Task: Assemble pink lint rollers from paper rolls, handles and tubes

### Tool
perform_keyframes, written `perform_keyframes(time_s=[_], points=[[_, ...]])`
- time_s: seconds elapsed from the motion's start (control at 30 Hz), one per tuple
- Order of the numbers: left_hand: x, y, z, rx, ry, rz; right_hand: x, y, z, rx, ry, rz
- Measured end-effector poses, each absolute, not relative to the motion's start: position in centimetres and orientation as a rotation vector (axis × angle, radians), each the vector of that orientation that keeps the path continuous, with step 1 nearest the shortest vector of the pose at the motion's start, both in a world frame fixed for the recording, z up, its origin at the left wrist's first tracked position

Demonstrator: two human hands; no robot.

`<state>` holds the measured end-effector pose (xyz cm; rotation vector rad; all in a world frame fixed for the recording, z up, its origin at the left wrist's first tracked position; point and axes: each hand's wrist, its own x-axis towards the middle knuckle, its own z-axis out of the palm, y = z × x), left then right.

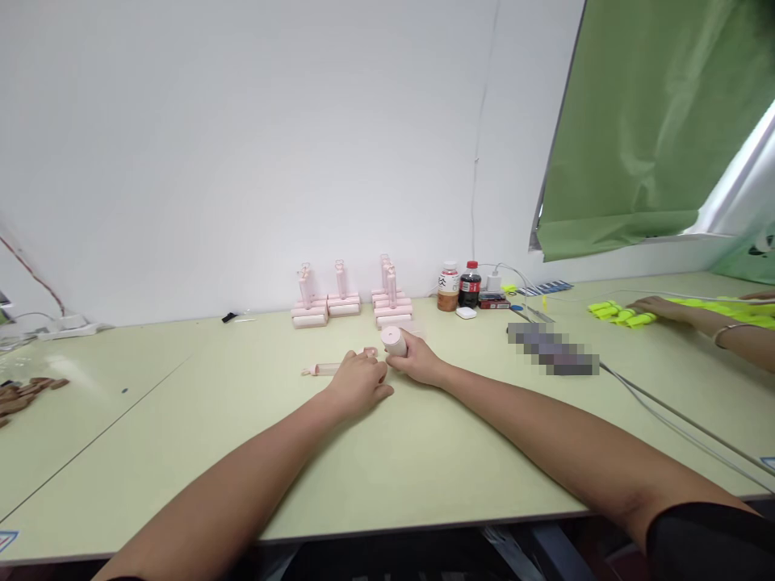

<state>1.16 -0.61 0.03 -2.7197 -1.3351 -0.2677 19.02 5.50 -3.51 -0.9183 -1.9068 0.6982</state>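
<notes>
My right hand is wrapped round a pale pink cylindrical roll, its round end facing me. Just left of it, my left hand lies over a pale pink handle piece on the table, fingers curled down onto it and thumb stuck out to the right. The handle's looped end shows left of the hand, and a pink part shows beyond the fingers; its middle is hidden. Behind my hands stand several pink lint rollers, among them a left one and a right one, handles upright.
A supplement bottle, a cola bottle and a small white case stand by the wall. Cables cross the right side. A co-worker's hand touches neon yellow pieces. Brown pieces lie far left.
</notes>
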Motion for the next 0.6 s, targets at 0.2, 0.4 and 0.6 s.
perform_keyframes(time_s=[0.2, 0.4, 0.6], points=[[0.0, 0.2, -0.2, -2.744, -1.501, -0.343, 19.0, 5.4, -3.5, -0.928, -1.991, 0.647], [-0.4, 0.7, -0.9, -2.627, -1.624, -0.935, 19.4, 5.5, -3.3, -0.967, -2.092, 0.574], [0.0, 0.1, -0.8, -2.748, -1.32, -1.248, 19.8, 5.7, -3.3, -1.003, -2.143, 0.553]])
